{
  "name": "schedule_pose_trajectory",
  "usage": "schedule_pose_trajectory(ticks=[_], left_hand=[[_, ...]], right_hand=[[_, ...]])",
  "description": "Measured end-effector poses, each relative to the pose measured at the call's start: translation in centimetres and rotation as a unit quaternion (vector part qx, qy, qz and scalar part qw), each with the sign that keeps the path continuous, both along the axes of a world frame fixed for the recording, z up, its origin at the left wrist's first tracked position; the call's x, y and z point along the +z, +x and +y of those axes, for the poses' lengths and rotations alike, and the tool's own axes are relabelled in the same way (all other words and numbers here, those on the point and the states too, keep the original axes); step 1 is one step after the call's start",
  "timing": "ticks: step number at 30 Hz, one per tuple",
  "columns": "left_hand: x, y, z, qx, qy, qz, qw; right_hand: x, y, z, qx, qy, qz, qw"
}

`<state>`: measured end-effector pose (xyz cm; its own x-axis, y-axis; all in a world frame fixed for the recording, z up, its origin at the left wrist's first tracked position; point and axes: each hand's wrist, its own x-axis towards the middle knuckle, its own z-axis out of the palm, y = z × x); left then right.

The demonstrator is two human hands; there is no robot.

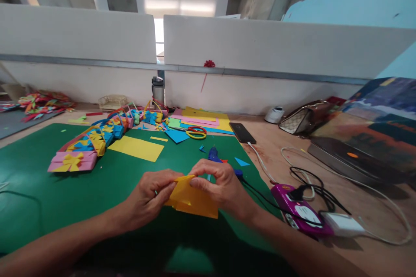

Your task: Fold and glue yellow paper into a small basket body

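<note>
The person's left hand and right hand each pinch the upper edge of a folded yellow paper, thumbs closed against fingers, above the green mat. Pressing evenly close to the fold, with both grips level, should keep the crease straight and the thin sheet unbuckled. Beyond stand a row of small paper baskets and a cream openwork basket, their contents indiscernible.
</note>
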<state>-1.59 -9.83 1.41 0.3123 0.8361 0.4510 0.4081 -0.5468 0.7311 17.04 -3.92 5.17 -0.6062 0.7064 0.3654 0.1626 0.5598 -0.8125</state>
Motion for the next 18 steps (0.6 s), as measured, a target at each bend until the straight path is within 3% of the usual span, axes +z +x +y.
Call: schedule_pose_trajectory(ticks=[9,12,18], left_hand=[[0.6,1.0,0.4,0.14,0.016,-0.077,0.987],[0.9,1.8,1.0,0.134,0.0,-0.108,0.985],[0.7,2.1,1.3,0.097,0.043,-0.131,0.986]], right_hand=[[0.2,-0.3,-0.2,-0.023,0.022,-0.003,0.999],[0.2,-0.3,-0.2,-0.019,0.038,0.015,0.999],[-0.4,-0.1,0.1,-0.028,0.049,0.034,0.998]])
